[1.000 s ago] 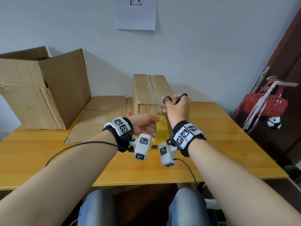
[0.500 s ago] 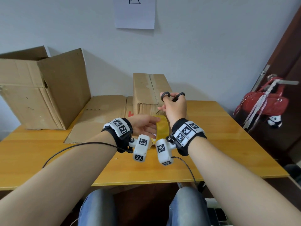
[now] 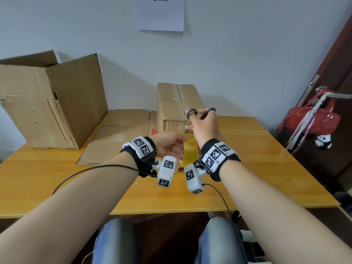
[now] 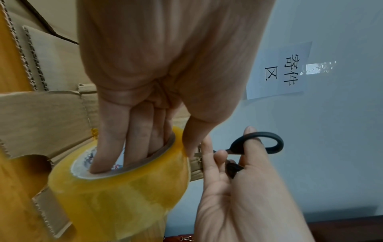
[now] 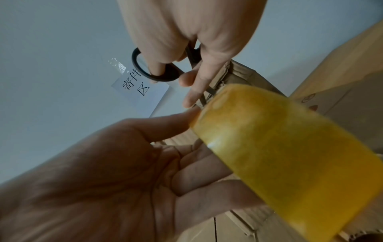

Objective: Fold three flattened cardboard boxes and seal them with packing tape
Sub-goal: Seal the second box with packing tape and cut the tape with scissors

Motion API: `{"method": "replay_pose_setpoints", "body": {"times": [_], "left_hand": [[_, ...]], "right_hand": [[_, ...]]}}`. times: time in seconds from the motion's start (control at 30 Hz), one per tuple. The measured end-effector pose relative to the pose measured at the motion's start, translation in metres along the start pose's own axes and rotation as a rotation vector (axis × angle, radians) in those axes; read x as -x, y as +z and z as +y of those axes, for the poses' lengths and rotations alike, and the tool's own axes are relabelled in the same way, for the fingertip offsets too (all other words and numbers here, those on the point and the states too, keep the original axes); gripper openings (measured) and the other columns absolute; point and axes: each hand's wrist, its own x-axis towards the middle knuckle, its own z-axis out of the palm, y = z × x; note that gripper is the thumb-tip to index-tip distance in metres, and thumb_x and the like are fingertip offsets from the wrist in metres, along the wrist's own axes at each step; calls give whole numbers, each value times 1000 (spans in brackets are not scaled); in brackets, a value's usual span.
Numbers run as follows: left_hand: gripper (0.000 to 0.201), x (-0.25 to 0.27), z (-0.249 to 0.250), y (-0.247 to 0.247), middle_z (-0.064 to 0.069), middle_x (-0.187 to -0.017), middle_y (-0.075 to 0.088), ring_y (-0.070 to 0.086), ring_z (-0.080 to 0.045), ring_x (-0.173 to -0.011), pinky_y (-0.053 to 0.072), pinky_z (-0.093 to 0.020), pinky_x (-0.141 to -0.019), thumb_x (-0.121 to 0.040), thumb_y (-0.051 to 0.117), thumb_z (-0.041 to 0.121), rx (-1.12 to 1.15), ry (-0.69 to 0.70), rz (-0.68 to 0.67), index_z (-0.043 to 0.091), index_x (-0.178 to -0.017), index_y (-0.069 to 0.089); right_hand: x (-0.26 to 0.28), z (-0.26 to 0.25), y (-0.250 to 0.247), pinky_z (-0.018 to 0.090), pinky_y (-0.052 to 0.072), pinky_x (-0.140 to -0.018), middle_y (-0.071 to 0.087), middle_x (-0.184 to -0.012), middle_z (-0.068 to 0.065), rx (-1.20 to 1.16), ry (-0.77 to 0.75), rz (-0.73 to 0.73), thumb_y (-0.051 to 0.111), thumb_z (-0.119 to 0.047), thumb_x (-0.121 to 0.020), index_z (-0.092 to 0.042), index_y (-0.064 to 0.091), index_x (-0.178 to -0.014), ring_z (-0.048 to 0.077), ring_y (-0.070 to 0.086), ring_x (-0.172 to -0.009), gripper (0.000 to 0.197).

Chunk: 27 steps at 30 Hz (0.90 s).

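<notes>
left hand (image 3: 170, 144): fingers through core of yellow packing-tape roll (image 3: 190, 149), thumb on its rim, held above yellow wooden table (image 3: 57, 178) | right hand (image 3: 204, 126): gripping black-handled scissors (image 3: 202, 112), forefinger at the roll | progress: looks early; brown folded cardboard box (image 3: 177, 105) stands behind, flattened brown cardboard sheets (image 3: 118, 134) lie unfolded, big open box (image 3: 47, 100) left
</notes>
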Motion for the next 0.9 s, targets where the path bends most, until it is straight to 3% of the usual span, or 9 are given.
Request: {"method": "replay_pose_setpoints", "body": {"times": [0.13, 0.2, 0.3, 0.4, 0.47, 0.53, 0.63, 0.73, 0.9], "left_hand": [[22, 0, 1, -1, -15, -84, 76, 73, -26, -80, 57, -41, -86, -103, 52, 20, 10, 10, 12, 2, -100, 66], [21, 1, 2, -4, -14, -83, 76, 72, -27, -81, 58, -42, -85, -103, 53, 20, 15, 14, 25, 2, -101, 64], [22, 3, 1, -7, -14, -84, 76, 74, -25, -77, 60, -39, -79, -103, 54, 21, -20, -10, 16, 1, -102, 64], [23, 2, 0, -4, -14, -87, 76, 74, -24, -78, 59, -39, -81, -103, 54, 21, -33, -17, -2, 1, -104, 64], [23, 2, 0, -1, -14, -87, 76, 74, -24, -78, 59, -38, -80, -102, 54, 21, -43, -18, -2, 0, -104, 64], [23, 3, 0, -2, -14, -87, 76, 75, -24, -76, 60, -38, -79, -102, 54, 21, -44, -18, -1, 1, -105, 64], [23, 3, -1, -3, -14, -91, 76, 74, -25, -81, 59, -38, -82, -102, 56, 22, -30, -20, -10, 1, -107, 64], [21, 5, -2, -1, -13, -91, 76, 73, -24, -82, 60, -37, -82, -101, 57, 22, -20, -23, -17, 3, -104, 65], [30, 11, -1, 3, -2, -51, 62, 62, -13, -43, 56, -24, -51, -104, 50, 19, -13, -17, -17, 10, -76, 55]], "right_hand": [[-2, 14, -11, 39, 62, -64, 45, -106, -2, 127, -75, 24, 73, -21, -91, -13, 52, -100, 11, 67, -64, 24], [-5, 27, -26, 36, 63, -64, 49, -117, 9, 149, -46, 78, 73, -21, -90, -15, 53, -94, 15, 68, -74, 22], [-13, 34, -45, 26, 61, -57, 51, -124, 20, 81, 35, 153, 73, -20, -90, -21, 52, -89, 25, 71, -76, 21], [-19, 26, -52, 31, 61, -55, 58, -113, 24, 43, 6, 144, 72, -21, -91, -22, 53, -86, 19, 69, -62, 20], [-20, 18, -50, 41, 64, -61, 61, -96, 16, -19, 14, 124, 71, -23, -93, -16, 55, -89, 10, 63, -49, 18], [-19, 9, -43, 45, 64, -65, 58, -84, 11, -155, 59, 97, 71, -21, -93, -8, 55, -92, 11, 57, -47, 21], [-15, -2, -29, 42, 63, -64, 56, -84, 10, -338, 136, 80, 72, -21, -93, 4, 59, -106, 12, 54, -46, 31], [-8, -10, -16, 40, 62, -63, 57, -85, 9, -448, 209, 55, 72, -19, -93, 8, 60, -113, 13, 54, -47, 35], [1, -11, -1, 42, 63, -63, 53, -77, 8, -413, 233, 32, 71, -20, -94, 3, 60, -104, 17, 54, -51, 28]]}}
